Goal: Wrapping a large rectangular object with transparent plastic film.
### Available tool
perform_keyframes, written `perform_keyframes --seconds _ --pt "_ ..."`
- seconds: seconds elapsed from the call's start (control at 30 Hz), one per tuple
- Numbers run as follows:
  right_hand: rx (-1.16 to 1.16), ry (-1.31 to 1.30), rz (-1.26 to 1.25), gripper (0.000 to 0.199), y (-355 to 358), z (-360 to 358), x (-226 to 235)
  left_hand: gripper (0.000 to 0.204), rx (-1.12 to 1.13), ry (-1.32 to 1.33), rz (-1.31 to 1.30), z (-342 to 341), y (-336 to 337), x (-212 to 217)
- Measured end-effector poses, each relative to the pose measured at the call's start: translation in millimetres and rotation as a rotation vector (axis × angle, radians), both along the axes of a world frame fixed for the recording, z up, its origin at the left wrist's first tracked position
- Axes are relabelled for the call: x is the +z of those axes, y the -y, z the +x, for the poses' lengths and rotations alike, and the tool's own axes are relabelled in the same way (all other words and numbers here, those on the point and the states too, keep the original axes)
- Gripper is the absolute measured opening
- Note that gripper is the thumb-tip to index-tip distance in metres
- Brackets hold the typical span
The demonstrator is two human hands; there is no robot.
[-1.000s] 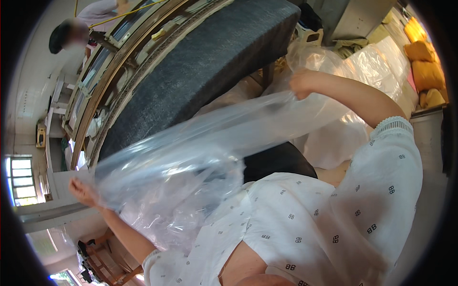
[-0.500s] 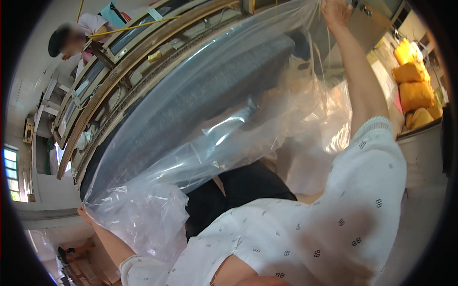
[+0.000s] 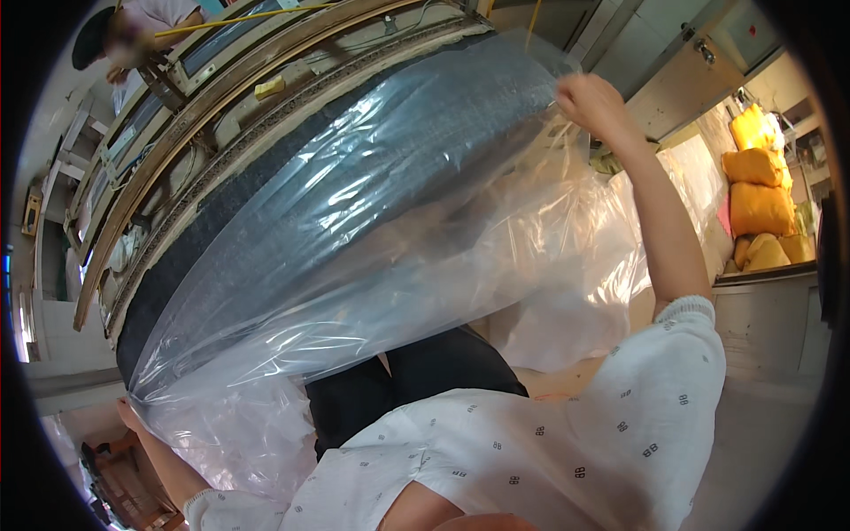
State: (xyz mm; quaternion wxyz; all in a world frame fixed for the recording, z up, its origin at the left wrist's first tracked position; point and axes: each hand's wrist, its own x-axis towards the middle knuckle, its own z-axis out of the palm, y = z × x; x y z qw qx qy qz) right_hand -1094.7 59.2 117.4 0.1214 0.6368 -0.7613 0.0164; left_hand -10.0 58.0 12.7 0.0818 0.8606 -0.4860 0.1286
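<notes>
A large clear plastic sheet (image 3: 345,221) is stretched between my two hands, glossy and creased, over a dark bench top (image 3: 199,221). At the far left, my left hand (image 3: 130,412) is closed on one edge of it, close to the bench's left end. My right hand (image 3: 589,102) grips the opposite edge in a fist at the upper right, my arm reaching out. Loose, crumpled folds of the sheet hang down in front of the bench, beside my legs, and more gathers below my right hand.
Along the bench's far side runs a machine with long wooden and metal rails (image 3: 212,111); a small yellow block (image 3: 270,86) rests on it. Beyond it is another person (image 3: 133,35). Stacked yellow-orange bundles (image 3: 760,190) stand at the right, near a door with a metal handle (image 3: 705,51).
My right hand has come down and slightly left with its edge of the sheet. The billowing plastic now lies lower and flatter over the bench. My left hand keeps its hold.
</notes>
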Motion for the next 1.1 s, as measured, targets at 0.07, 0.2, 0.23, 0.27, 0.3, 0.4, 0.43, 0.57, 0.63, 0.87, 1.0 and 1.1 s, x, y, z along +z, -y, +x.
perform_keyframes --seconds 0.07,0.2,0.23,0.27,0.3,0.4,0.43,0.57,0.63,0.87,1.0,1.1 --pt "0.124 0.365 -0.180 0.031 40 1 -16 0.036 0.030 0.091 0.066 11 5 4" --pt "-0.093 0.133 -0.176 0.051 79 19 -82 0.037 -0.188 -0.028 -0.134 -97 51 -19" --pt "-0.032 0.123 -0.221 0.053 88 17 -90 0.037 -0.216 -0.062 -0.179 -144 58 -15" --pt "0.098 0.258 -0.210 0.055 101 1 -90 0.038 -0.206 -0.082 -0.225 -163 62 -5" --pt "0.224 0.386 -0.183 0.057 107 -25 -89 0.038 -0.197 -0.111 -0.266 -214 84 -5" --pt "0.029 0.485 -0.084 0.060 140 -38 -87 0.039 -0.032 -0.051 -0.410 -120 119 -6" --pt "-0.039 0.473 -0.011 0.061 140 -86 -91 0.040 -0.022 -0.042 -0.454 -65 74 -19" --pt "-0.113 -0.374 -0.080 0.038 153 47 -27 0.038 -0.019 -0.102 -0.604 -28 55 -13" --pt "0.380 -0.016 -0.294 0.028 148 83 -7 0.029 0.007 -0.028 -0.540 -47 54 -30" --pt "0.717 1.264 1.579 0.030 -39 380 -11 0.029 0.188 -0.174 -0.490 -89 -48 -87" --pt "1.025 1.195 0.961 0.035 -110 442 -118 0.029 0.153 -0.289 -0.606 -124 2 -78" --pt "1.116 0.932 0.438 0.034 -108 459 -136 0.029 0.165 -0.319 -0.740 -122 33 -45"
